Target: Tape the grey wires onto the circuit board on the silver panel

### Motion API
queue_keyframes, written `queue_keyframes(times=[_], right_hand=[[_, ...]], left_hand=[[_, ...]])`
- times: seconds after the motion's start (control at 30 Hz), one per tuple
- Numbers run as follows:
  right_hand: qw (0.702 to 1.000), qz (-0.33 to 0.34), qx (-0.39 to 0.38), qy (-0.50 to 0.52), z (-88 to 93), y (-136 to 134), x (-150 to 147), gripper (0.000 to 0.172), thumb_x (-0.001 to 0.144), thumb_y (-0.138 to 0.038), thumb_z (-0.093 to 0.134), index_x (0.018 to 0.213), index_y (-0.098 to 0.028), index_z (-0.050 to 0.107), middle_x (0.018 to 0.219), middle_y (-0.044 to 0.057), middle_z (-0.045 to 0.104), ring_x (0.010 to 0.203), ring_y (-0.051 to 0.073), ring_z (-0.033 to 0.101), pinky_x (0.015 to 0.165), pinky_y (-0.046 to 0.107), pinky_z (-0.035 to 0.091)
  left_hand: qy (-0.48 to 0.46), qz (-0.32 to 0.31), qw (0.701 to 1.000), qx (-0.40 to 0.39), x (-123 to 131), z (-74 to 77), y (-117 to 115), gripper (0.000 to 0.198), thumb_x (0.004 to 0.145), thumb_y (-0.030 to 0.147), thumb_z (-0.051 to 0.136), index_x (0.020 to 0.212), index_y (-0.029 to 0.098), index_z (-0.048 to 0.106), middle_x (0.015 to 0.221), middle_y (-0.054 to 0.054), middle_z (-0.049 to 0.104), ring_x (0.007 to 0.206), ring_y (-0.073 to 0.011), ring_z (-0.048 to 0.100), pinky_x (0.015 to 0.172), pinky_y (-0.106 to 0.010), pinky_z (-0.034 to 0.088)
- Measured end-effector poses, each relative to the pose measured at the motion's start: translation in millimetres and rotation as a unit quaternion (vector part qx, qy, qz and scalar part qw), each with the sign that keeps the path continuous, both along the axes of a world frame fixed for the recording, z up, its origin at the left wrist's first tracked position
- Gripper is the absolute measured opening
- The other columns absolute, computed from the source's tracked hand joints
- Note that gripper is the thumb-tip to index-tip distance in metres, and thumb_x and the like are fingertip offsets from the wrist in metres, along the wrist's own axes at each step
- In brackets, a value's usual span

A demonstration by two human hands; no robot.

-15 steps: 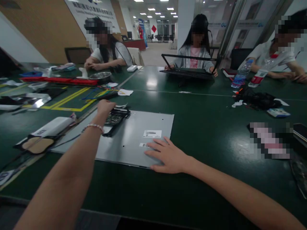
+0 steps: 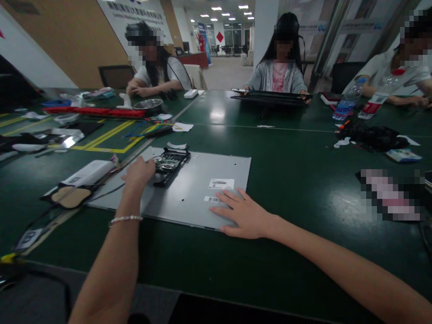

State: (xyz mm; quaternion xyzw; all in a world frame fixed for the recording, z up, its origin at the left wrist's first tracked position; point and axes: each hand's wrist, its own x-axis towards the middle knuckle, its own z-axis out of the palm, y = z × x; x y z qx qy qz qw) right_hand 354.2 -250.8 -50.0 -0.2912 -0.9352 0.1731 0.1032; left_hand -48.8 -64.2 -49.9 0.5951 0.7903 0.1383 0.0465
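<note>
A flat silver display panel (image 2: 199, 173) lies on the green table, with white labels (image 2: 221, 184) on its right part. Across its upper left sits a green circuit board (image 2: 168, 164) in a black plastic frame (image 2: 162, 181). My left hand (image 2: 139, 173) is at the board's left edge, its fingers pinched together; what is between them is hidden. A thin dark cable (image 2: 110, 192) runs from the left towards this hand. Fingers spread, my right hand (image 2: 245, 216) rests flat on the panel's lower right corner, partly over the smaller label.
A white power bank-like block (image 2: 89, 173) with a tan pad (image 2: 71, 196) lies left of the panel. Black bundled material (image 2: 371, 135) and bottles (image 2: 349, 99) stand at right. Across the table, a person handles a black frame (image 2: 273, 98); two other people sit nearby.
My left hand has moved from the board's upper end down to its left edge, uncovering more of the board. My right hand stays on the panel. The person opposite has lowered the black frame.
</note>
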Motion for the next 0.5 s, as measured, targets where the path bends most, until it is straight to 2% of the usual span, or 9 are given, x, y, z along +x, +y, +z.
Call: queue_keyframes(times=[0.1, 0.27, 0.33, 0.5], right_hand=[[1.000, 0.001, 0.003, -0.004, -0.7, -0.9, 0.0, 0.063, 0.099, -0.056, 0.033, 0.153, -0.025, 0.030, 0.163, 0.010, 0.015, 0.148, 0.030, 0.012, 0.117, 0.057, 0.008], [0.999, -0.012, -0.010, -0.032, 9.7, -7.6, 6.2, 0.063, 0.096, -0.052, 0.044, 0.151, -0.024, 0.034, 0.161, 0.011, 0.021, 0.146, 0.034, 0.019, 0.115, 0.061, 0.018], [0.998, -0.015, -0.027, -0.058, 16.7, -10.8, 11.1, 0.063, 0.094, -0.051, 0.049, 0.150, -0.025, 0.037, 0.160, 0.012, 0.025, 0.145, 0.036, 0.021, 0.113, 0.062, 0.022], [0.994, -0.009, -0.081, -0.077, 30.6, -11.6, 27.6, 0.062, 0.094, -0.051, 0.048, 0.150, -0.027, 0.037, 0.159, 0.011, 0.028, 0.143, 0.037, 0.028, 0.111, 0.061, 0.028]], left_hand=[[-0.007, 0.106, 0.994, -0.019, 8.1, -5.0, -7.6, 0.057, 0.096, 0.050, 0.034, 0.126, 0.003, 0.044, 0.130, -0.032, 0.049, 0.120, -0.0422, 0.046, 0.094, -0.073, 0.022], [-0.001, 0.094, 0.996, 0.002, 21.1, -2.5, -12.2, 0.059, 0.095, 0.055, 0.034, 0.120, 0.005, 0.050, 0.124, -0.030, 0.056, 0.121, -0.0437, 0.046, 0.093, -0.076, 0.015], [0.009, 0.096, 0.995, -0.017, 27.4, 1.6, -13.0, 0.062, 0.094, 0.057, 0.035, 0.122, 0.004, 0.050, 0.123, -0.031, 0.057, 0.121, -0.0438, 0.047, 0.093, -0.076, 0.014], [0.052, 0.095, 0.993, -0.051, 43.1, 12.3, -18.6, 0.056, 0.097, 0.047, 0.032, 0.127, 0.002, 0.049, 0.124, -0.032, 0.056, 0.120, -0.0458, 0.049, 0.093, -0.077, 0.014]])
